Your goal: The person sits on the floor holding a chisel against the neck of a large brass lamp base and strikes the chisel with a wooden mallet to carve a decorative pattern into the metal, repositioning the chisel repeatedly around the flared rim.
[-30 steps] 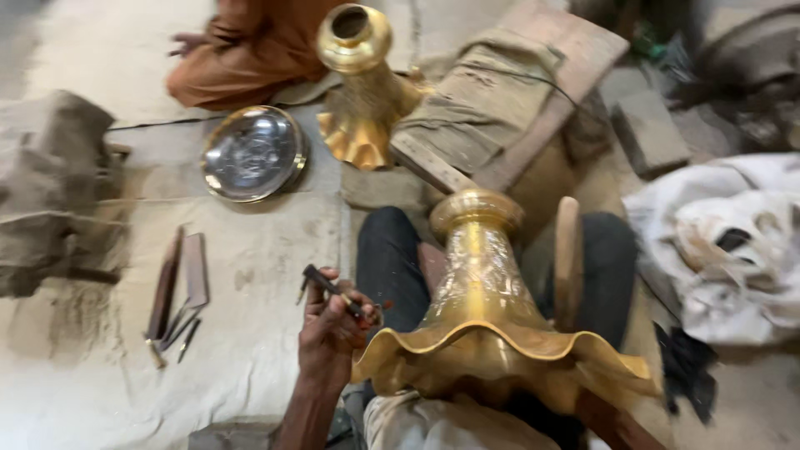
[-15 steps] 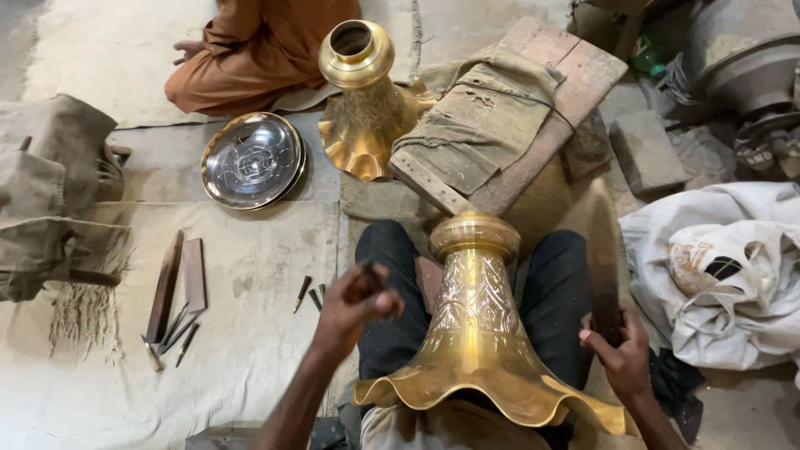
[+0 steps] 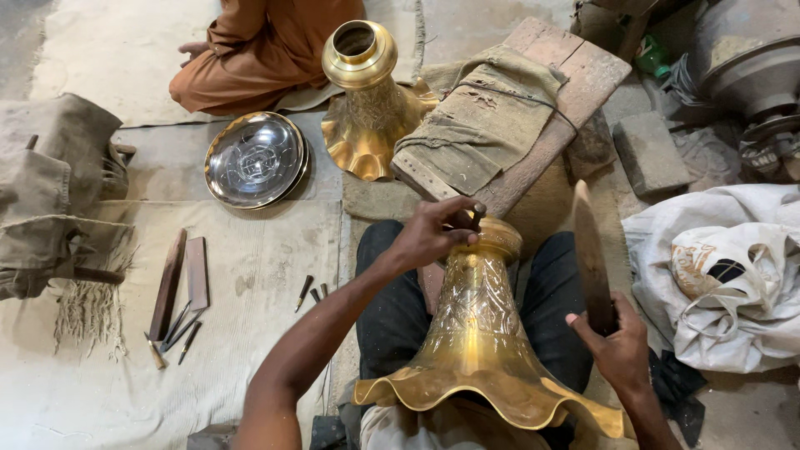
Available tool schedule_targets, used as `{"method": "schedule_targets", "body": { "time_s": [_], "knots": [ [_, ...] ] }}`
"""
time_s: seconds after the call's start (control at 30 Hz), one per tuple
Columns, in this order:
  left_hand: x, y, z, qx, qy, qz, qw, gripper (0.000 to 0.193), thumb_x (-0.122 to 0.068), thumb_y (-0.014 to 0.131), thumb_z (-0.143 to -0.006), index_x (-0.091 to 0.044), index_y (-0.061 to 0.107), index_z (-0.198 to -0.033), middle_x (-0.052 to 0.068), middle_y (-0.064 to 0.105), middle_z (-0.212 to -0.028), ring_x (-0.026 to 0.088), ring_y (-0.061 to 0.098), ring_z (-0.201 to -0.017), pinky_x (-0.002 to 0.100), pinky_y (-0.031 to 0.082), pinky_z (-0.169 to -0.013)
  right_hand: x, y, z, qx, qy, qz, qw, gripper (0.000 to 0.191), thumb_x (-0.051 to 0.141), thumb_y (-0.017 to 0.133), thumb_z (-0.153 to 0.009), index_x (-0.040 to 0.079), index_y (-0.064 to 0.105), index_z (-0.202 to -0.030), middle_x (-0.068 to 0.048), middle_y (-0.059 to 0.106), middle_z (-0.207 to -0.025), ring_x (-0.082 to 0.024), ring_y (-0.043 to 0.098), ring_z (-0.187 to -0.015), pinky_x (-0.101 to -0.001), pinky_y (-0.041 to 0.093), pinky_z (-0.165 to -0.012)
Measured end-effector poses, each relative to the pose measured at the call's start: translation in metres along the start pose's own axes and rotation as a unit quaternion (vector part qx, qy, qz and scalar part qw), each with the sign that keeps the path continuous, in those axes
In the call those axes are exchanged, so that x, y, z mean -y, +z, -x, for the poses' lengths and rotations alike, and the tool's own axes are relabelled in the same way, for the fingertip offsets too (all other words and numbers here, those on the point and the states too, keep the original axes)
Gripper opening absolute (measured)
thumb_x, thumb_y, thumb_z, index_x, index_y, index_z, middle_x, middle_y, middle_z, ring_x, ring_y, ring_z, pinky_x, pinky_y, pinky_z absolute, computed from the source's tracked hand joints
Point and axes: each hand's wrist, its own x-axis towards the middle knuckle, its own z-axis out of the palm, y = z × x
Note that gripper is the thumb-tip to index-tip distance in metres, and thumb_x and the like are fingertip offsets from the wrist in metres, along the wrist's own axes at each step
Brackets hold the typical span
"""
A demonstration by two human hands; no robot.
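An engraved brass vase (image 3: 479, 333) with a frilled flared rim lies across my lap, narrow end pointing away. My left hand (image 3: 437, 231) rests on that narrow end, fingers closed around a small dark chisel-like tool held against the metal. Raised at the right, my right hand (image 3: 617, 342) grips a flat wooden mallet stick (image 3: 590, 254) that points upward. A second brass vase (image 3: 368, 96) of the same kind stands upside down on the floor beyond.
A round silver tray (image 3: 254, 158) lies left of the far vase. Small chisels (image 3: 307, 292) and flat wooden pieces (image 3: 182, 283) lie on the floor cloth. A wooden board with a cloth pad (image 3: 500, 117) is ahead. A seated person (image 3: 250, 50) is at the top; white sacks (image 3: 725, 275) are at the right.
My left hand picked a small tool off the floor cloth and brought it up to the vase's narrow end. My right hand came into view holding the wooden stick upright.
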Motion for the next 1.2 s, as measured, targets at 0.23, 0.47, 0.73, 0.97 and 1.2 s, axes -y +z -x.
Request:
{"method": "schedule_targets", "body": {
  "time_s": [0.23,0.47,0.73,0.97,1.2],
  "knots": [
    [0.008,0.001,-0.003,-0.003,0.012,0.004,1.000,0.044,-0.009,0.076,-0.089,-0.008,0.065,-0.131,0.012,0.079,-0.104,0.022,0.080,-0.092,0.039,0.069,-0.086,0.012,-0.005,-0.012,-0.021,-0.049,0.079,0.995,0.034,0.021,0.086,-0.080,0.001,0.063,-0.094,-0.005,0.063,-0.071,-0.016,0.058,-0.062,-0.0335,0.048,-0.060],
    [0.013,-0.010,-0.006,-0.048,0.078,0.082,0.992,0.039,-0.004,0.078,-0.092,-0.006,0.068,-0.130,0.013,0.078,-0.104,0.022,0.075,-0.095,0.039,0.067,-0.086,0.033,-0.020,-0.021,-0.064,-0.125,0.138,0.980,0.040,0.028,0.088,-0.084,0.001,0.064,-0.101,-0.011,0.064,-0.075,-0.021,0.061,-0.065,-0.0368,0.050,-0.064],
    [0.001,0.003,-0.017,0.039,0.133,-0.084,0.987,0.038,-0.004,0.075,-0.093,-0.009,0.068,-0.130,0.011,0.078,-0.111,0.020,0.080,-0.097,0.033,0.070,-0.084,0.058,-0.030,-0.044,-0.045,-0.146,0.167,0.974,0.041,0.028,0.087,-0.087,0.000,0.064,-0.107,-0.015,0.067,-0.076,-0.026,0.069,-0.066,-0.0395,0.053,-0.063],
    [0.003,-0.002,-0.010,0.060,0.199,-0.126,0.970,0.042,-0.010,0.071,-0.095,-0.007,0.064,-0.136,0.013,0.074,-0.120,0.024,0.078,-0.096,0.036,0.068,-0.082,0.077,-0.026,-0.067,0.002,-0.211,0.175,0.962,0.039,0.021,0.082,-0.087,-0.001,0.064,-0.113,-0.016,0.071,-0.081,-0.026,0.072,-0.066,-0.0386,0.056,-0.062],
    [0.022,0.002,-0.020,0.074,0.216,-0.123,0.966,0.033,-0.012,0.064,-0.102,-0.009,0.063,-0.136,0.013,0.075,-0.120,0.024,0.079,-0.094,0.035,0.069,-0.079,0.086,-0.013,-0.088,0.006,-0.214,0.254,0.943,0.029,0.020,0.084,-0.085,0.003,0.067,-0.101,-0.014,0.071,-0.074,-0.026,0.070,-0.060,-0.0407,0.056,-0.057]
  ]
}}
